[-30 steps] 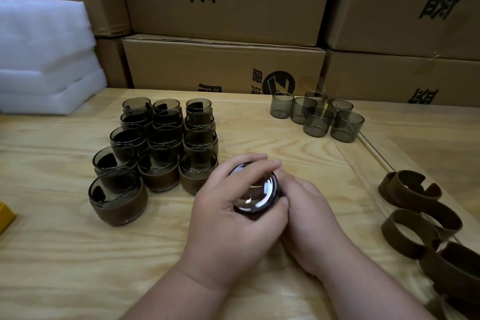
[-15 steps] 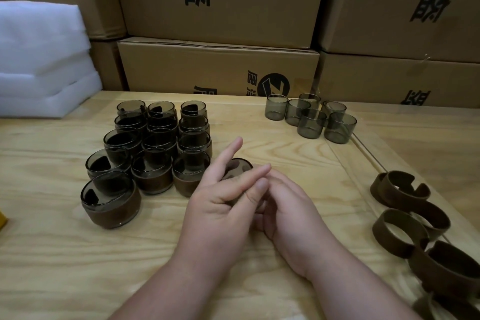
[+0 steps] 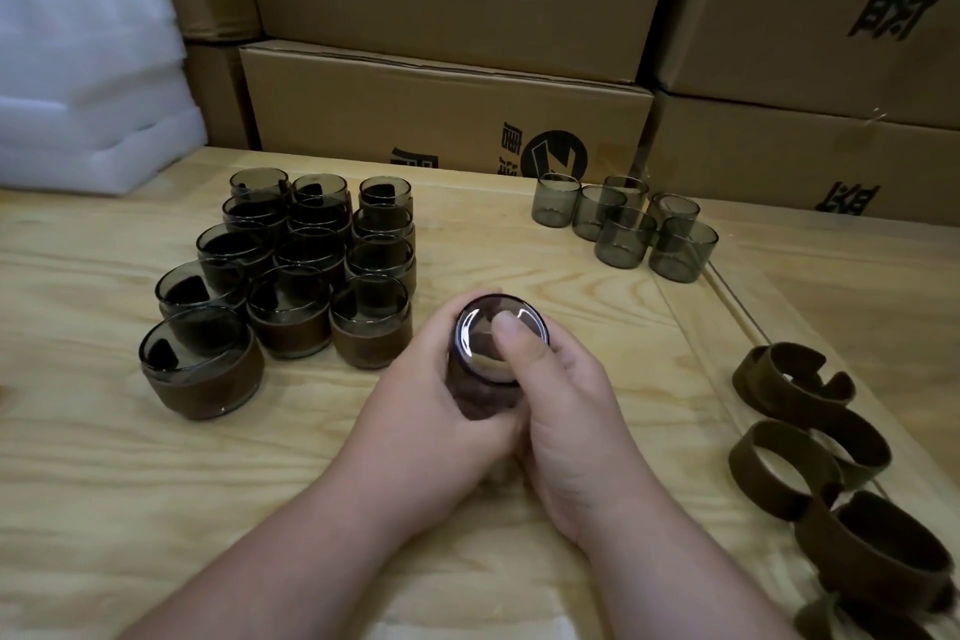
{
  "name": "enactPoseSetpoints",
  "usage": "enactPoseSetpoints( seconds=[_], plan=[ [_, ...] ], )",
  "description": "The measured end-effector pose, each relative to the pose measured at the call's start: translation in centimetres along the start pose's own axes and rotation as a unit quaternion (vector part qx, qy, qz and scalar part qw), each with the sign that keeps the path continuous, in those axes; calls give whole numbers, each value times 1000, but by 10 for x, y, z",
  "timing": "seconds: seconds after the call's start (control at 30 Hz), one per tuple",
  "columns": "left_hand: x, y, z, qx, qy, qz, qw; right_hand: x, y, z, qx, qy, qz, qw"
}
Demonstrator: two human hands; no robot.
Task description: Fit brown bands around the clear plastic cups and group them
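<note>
Both hands have a grip on one smoky clear plastic cup (image 3: 498, 353) just above the pale wooden surface (image 3: 571, 286): left hand (image 3: 436, 411) wraps its side, right hand (image 3: 561, 411) thumbs the glossy base. It looks slick, so it could squirt sideways into the brown-banded finished cups (image 3: 291, 276) right beside it.

One smoky clear plastic cup (image 3: 496, 343), short and round, is held above the table with its glossy base turned toward the camera; whether a band is on it cannot be told. Left of it, a tight cluster of banded cups (image 3: 291, 270) stands upright, each with a brown band round its lower wall. Farther back right, six bare smoky cups (image 3: 626, 226) stand upright, touching. At the right edge, loose brown split-ring bands (image 3: 810, 452) lie in an overlapping row.
</note>
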State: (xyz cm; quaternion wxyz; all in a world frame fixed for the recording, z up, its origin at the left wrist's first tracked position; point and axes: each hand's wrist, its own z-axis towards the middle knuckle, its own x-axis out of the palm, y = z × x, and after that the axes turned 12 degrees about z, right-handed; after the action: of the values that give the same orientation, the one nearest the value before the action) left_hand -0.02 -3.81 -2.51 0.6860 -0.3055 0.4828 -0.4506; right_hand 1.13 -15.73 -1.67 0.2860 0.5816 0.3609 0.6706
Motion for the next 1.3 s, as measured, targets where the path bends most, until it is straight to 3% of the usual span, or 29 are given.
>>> enactPoseSetpoints(
  seconds=[0.1, 0.3, 0.73, 1.03, 1.3],
  plan=[
    [1, -5, 0, -9, -1, -2, 1000, 0, 0, 0, -3, -4, -12, 1000],
    [-6, -5, 0, -14, -32, -20, 999, 3, 1, -3, -23, 79, -69, 994],
    [-3, -6, 1, -5, -39, -18, 999, 0, 2, -1, -3, 56, -25, 998],
    [-5, -14, -2, 61, -12, 124, 990, 0, 1, -6, -110, -10, -196, 974],
    [-1, -9, -2, 70, 17, 113, 991, 3, 11, -2, -73, -88, -59, 992]
  ],
)
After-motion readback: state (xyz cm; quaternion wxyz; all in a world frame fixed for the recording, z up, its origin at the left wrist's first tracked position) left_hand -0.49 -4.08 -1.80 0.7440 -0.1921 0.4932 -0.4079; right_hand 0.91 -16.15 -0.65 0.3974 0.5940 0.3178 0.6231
